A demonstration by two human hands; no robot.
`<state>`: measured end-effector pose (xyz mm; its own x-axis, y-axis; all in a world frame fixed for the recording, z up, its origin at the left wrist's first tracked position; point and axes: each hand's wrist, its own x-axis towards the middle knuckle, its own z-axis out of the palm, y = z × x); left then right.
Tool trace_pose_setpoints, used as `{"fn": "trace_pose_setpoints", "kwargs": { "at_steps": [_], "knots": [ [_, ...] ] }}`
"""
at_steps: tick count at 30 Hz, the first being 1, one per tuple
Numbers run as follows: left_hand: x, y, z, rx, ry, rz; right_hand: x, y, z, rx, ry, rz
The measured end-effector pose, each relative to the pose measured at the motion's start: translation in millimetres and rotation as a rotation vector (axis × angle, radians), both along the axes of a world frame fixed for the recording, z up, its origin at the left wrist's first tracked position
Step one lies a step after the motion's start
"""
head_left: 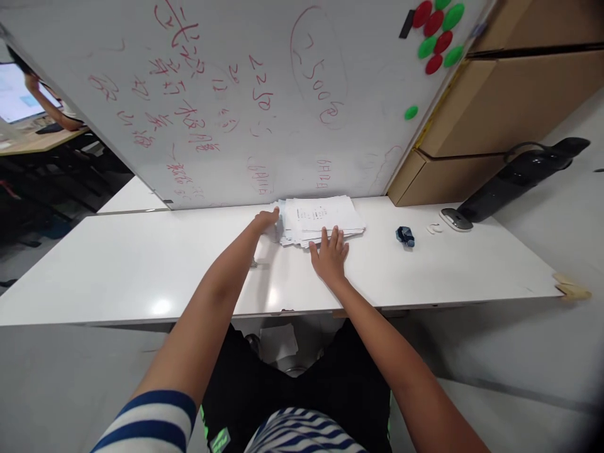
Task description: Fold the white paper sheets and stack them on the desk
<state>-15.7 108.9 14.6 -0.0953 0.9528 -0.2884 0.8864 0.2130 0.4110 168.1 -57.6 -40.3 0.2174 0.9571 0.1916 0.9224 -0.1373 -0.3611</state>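
A stack of printed paper sheets [325, 214] lies on the white table against the foot of the whiteboard, its edges slightly uneven. At the stack's left edge is my left hand [267, 219], thumb stretched toward the sheets. Its other fingers are hidden or blurred, so their grip is unclear. My right hand [330, 255] lies open at the near edge of the stack, fingers spread, with fingertips touching the sheets. A small object [253, 263], too small to name, lies beside my left forearm.
The whiteboard [226, 126] with red writing stands behind the table [141, 264]. Cardboard boxes [491, 100] are stacked at right. A black bottle [519, 179], a computer mouse [455, 219] and a small dark blue object [404, 236] occupy the right side. Another person's arm [54, 110] shows far left.
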Motion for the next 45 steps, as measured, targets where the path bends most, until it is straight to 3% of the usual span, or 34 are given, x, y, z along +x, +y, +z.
{"fn": "trace_pose_setpoints", "kwargs": {
  "at_steps": [4,11,13,17,20,23,27,30,36,45],
  "knots": [
    [28,-19,11.9,-0.183,-0.023,-0.097,0,1,0.0,-0.029,0.014,-0.034],
    [33,-61,29.0,-0.052,0.110,-0.197,0,-1,3.6,-0.003,0.012,-0.058],
    [24,-86,31.2,0.050,0.168,-0.244,0,-2,4.2,0.029,0.017,-0.077],
    [-11,-147,26.0,0.415,0.258,-0.345,1,-3,3.0,0.118,0.037,-0.086],
    [-46,-184,11.0,0.580,0.305,-0.251,3,-2,0.0,0.162,0.057,-0.071],
    [-79,-206,-12.0,0.594,0.310,-0.135,4,-1,-4.4,0.187,0.046,-0.046],
    [-102,-215,-41.7,0.569,0.275,-0.109,4,-3,-9.7,0.251,-0.044,0.021],
    [-105,-215,-53.8,0.584,0.231,-0.123,3,-7,-11.4,0.355,-0.092,0.052],
    [-106,-214,-58.0,0.608,0.193,-0.127,0,-10,-11.9,0.494,-0.122,0.117],
    [-108,-215,-58.7,0.619,0.166,-0.117,4,-10,-10.7,0.475,0.008,-0.019]
  ]
}}
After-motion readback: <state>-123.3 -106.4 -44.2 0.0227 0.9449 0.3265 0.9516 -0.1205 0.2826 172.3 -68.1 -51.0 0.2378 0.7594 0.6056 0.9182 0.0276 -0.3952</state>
